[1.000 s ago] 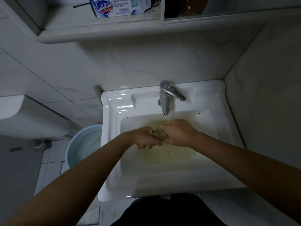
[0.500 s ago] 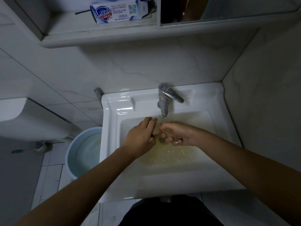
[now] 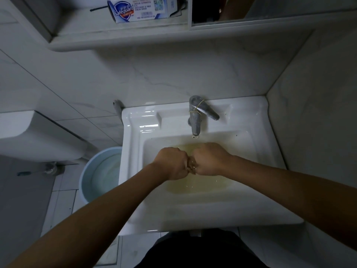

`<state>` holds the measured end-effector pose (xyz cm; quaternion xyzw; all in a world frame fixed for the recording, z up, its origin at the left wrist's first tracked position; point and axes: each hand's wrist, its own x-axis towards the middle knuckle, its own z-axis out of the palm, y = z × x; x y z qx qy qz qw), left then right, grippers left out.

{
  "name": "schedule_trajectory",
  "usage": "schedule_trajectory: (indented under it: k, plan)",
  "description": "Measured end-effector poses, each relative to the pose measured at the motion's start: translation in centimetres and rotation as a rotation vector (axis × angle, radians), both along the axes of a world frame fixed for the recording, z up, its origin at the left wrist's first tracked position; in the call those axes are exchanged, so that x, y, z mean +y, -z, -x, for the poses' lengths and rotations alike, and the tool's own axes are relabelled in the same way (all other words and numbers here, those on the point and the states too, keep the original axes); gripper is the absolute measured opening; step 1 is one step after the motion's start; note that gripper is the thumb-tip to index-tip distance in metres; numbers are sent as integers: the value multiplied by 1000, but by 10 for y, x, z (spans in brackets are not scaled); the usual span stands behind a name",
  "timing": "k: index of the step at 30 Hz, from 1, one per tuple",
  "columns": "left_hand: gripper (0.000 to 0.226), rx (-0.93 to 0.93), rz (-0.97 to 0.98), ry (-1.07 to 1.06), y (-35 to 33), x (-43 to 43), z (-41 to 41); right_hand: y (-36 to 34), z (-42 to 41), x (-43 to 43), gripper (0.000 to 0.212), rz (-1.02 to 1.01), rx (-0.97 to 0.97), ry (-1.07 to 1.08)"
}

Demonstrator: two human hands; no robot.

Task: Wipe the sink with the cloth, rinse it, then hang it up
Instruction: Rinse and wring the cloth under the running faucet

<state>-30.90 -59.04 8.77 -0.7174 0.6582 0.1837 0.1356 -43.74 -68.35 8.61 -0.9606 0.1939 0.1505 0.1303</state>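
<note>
A white square sink [image 3: 251, 215] holds a pool of yellowish water. Above the water my left hand [image 3: 172, 163] and my right hand [image 3: 209, 158] are both clenched, fist against fist. Between them shows a small bunched brownish cloth [image 3: 191, 165], gripped from both sides; most of it is hidden inside the fists. A metal faucet [image 3: 196, 117] with a rubber band round it stands just behind my hands, its spout over the basin.
A pale blue bucket [image 3: 87, 176] stands on the floor left of the sink, beside a white toilet tank [image 3: 29, 136]. A soap box [image 3: 139, 8] lies on the shelf above. The tiled wall hems in the right side.
My left hand, open with fingers stretched toward the faucet half a second ago, has curled back round the cloth. Both fists now press together on it, as one second ago.
</note>
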Motion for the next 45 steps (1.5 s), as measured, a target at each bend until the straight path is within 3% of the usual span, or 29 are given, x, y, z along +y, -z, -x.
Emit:
schedule_trajectory:
  k: [3, 6, 13, 16, 19, 25, 28, 30, 32, 37, 42, 45]
  plan:
    - [20, 166, -48, -158, 1, -7, -2, 6, -2, -9, 27, 103, -27, -57]
    - [36, 289, -44, -268, 3, -10, -6, 9, -6, -18, 24, 107, -50, -74]
    - [42, 451, -43, -353, 5, -7, -7, 16, -3, -23, 24, 103, -114, -86]
    - [37, 724, -49, -520, 5, -2, 1, 14, 4, -29, 29, -49, -113, -13]
    - [13, 1003, -104, -764, 7, 7, 2, 19, 19, -32, 33, -260, -96, 205]
    - [29, 1202, 69, -994, 13, 33, 20, 30, 53, -11, 29, -581, -222, 487]
    - [32, 1415, 243, -1261, 13, 45, 34, 31, 69, 10, 34, -700, -391, 628]
    - [31, 1549, 309, -1416, 13, 49, 45, 33, 76, 28, 18, -760, -523, 679]
    - [27, 1586, 359, -1480, 13, 51, 56, 36, 82, 40, 6, -752, -577, 690]
    - [35, 1615, 434, -1535, 9, 57, 75, 29, 93, 38, 29, -819, -521, 730]
    - [30, 1618, 523, -1502, 2, 65, 76, 29, 95, 46, 27, -989, -422, 807]
    - [26, 1571, 560, -1431, -5, 70, 72, 23, 87, 53, 25, -938, -475, 750]
